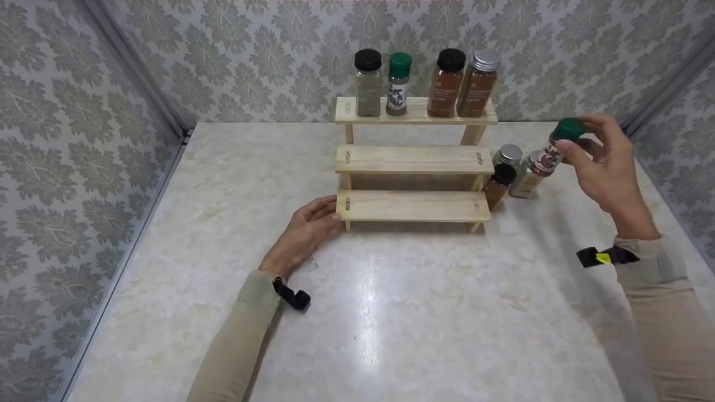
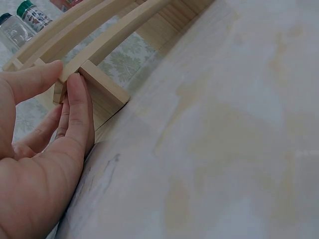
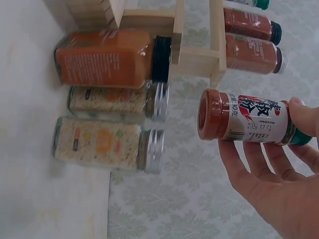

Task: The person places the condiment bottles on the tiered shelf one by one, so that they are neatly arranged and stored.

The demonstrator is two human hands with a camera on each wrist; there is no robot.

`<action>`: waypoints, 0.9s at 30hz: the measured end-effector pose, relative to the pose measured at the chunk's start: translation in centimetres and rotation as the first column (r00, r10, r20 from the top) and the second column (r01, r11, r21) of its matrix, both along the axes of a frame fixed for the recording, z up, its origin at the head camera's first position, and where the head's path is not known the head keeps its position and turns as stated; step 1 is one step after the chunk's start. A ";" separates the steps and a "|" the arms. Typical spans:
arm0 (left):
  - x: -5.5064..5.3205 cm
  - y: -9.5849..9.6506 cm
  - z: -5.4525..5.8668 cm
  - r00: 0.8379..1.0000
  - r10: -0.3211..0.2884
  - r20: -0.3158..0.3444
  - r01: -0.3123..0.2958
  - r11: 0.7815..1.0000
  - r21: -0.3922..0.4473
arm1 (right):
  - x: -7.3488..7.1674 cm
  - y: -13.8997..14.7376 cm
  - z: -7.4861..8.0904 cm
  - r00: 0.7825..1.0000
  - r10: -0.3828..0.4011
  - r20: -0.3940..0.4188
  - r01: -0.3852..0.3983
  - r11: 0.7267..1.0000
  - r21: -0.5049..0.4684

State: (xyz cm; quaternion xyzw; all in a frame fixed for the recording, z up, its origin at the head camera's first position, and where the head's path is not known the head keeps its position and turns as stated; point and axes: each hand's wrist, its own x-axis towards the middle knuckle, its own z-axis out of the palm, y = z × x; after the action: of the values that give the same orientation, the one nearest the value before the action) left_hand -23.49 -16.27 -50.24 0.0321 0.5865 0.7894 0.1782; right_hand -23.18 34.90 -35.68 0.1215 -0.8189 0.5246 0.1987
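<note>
My right hand (image 1: 606, 162) holds a green-capped spice jar (image 3: 256, 118) with red powder and a white label, tilted and raised off the table at the right. Its thumb and fingers grip the jar near the cap. At the left end of a three-tier wooden rack (image 1: 413, 205), my left hand (image 1: 304, 229) pinches the lowest shelf's end, thumb on top and fingers beneath, as the left wrist view shows. Below the held jar stand a black-capped jar of orange powder (image 3: 107, 59) and two silver-capped jars, one of them a speckled seasoning jar (image 3: 99, 144).
On the top shelf stand a black-capped jar (image 1: 368, 84), a small green-capped jar (image 1: 397, 84), a black-capped red jar (image 1: 446, 84) and a silver-capped red jar (image 1: 478, 86). The rack stands on a marbled table (image 1: 447, 312) near the patterned back wall (image 1: 268, 56).
</note>
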 end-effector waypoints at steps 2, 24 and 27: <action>0.0 0.0 0.0 1.000 0.000 -0.002 0.000 1.000 0.008 | -0.2 -1.1 0.4 1.000 0.011 -0.007 -0.011 1.000 0.010; 0.3 -0.1 0.3 1.000 -0.004 -0.027 0.004 1.000 -0.002 | -2.8 -11.0 3.5 0.970 0.141 -0.198 -0.144 0.990 0.000; 0.3 0.0 0.4 1.000 0.003 -0.024 -0.003 1.000 -0.010 | -3.2 -12.4 3.6 0.959 0.171 -0.226 -0.172 0.985 0.018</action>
State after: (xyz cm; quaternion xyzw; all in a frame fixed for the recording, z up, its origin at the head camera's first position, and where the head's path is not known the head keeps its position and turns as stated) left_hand -23.22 -16.30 -49.84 0.0397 0.5925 0.7864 0.1701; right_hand -26.36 22.49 -32.06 0.2509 -0.7767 0.5233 0.2448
